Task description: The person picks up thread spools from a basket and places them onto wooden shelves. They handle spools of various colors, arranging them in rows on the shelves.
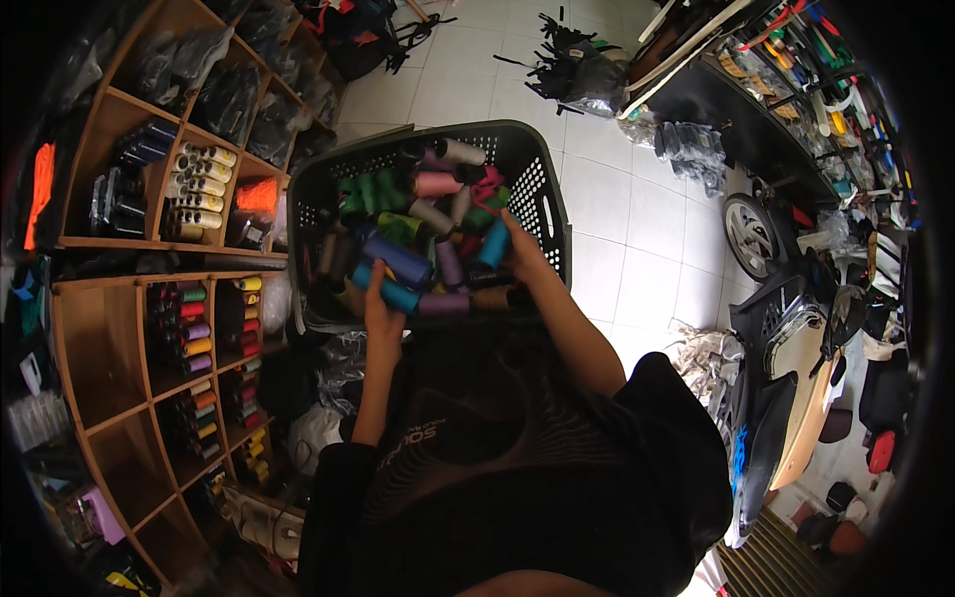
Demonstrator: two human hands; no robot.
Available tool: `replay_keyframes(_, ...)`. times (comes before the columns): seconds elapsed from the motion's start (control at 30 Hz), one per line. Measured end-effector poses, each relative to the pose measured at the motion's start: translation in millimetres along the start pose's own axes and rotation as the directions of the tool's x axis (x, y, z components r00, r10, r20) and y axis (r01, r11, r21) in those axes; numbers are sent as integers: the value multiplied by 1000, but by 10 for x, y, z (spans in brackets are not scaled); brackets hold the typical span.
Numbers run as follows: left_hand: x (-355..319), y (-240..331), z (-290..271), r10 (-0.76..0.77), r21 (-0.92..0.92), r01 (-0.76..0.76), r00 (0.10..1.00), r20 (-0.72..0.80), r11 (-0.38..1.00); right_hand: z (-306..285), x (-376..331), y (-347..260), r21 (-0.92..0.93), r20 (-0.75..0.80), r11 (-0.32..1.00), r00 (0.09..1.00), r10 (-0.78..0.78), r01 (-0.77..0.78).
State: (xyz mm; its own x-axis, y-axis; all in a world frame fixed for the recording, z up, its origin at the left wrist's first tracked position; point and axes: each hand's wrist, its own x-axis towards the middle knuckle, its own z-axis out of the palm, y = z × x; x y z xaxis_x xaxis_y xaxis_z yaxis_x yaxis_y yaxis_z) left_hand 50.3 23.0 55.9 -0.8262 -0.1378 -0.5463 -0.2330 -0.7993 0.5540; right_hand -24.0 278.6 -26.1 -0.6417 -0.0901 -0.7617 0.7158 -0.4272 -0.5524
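A dark green plastic basket point(545, 164) in front of me is heaped with spools of thread in many colours. My left hand point(383, 310) is closed on a teal thread spool point(400, 297) at the basket's near side. Just beyond it lies a large blue spool point(398, 257). Over the right part of the heap, my right hand point(523, 251) grips another teal spool point(493, 244), its fingers partly hidden. Between the hands rests a purple spool point(448, 263). Farther back are a pink spool point(436, 184), several green spools point(370, 194) and a grey one point(462, 151).
Wooden cubby shelves point(149, 398) on the left hold more thread spools and bagged goods. White floor tiles point(597, 199) lie right of the basket. A motorbike point(786, 328) stands at the right, and dark straps point(577, 65) lie on the far floor.
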Motion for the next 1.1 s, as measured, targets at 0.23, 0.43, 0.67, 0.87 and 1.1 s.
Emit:
replay_keyframes(0.23,106,-30,-241,-9,-25,9,1000,-17,1000,-292,417,184,66,32,992,994,107,-108)
replay_keyframes(0.43,131,58,-120,-50,-73,45,996,-79,996,-133,158,105,7,-109,985,979,170,-171)
replay_keyframes(0.67,342,114,-202,-24,-99,19,998,-56,995,-4,-330,-93,-133,40,991,999,-13,18)
replay_keyframes(0.87,433,154,-219,-23,-114,20,999,-29,993,-120,-386,-43,-113,79,993,996,-33,42)
replay_keyframes(1.1,469,125,-233,-10,-118,6,999,-32,993,-217,-397,41,-79,51,997,999,-12,16)
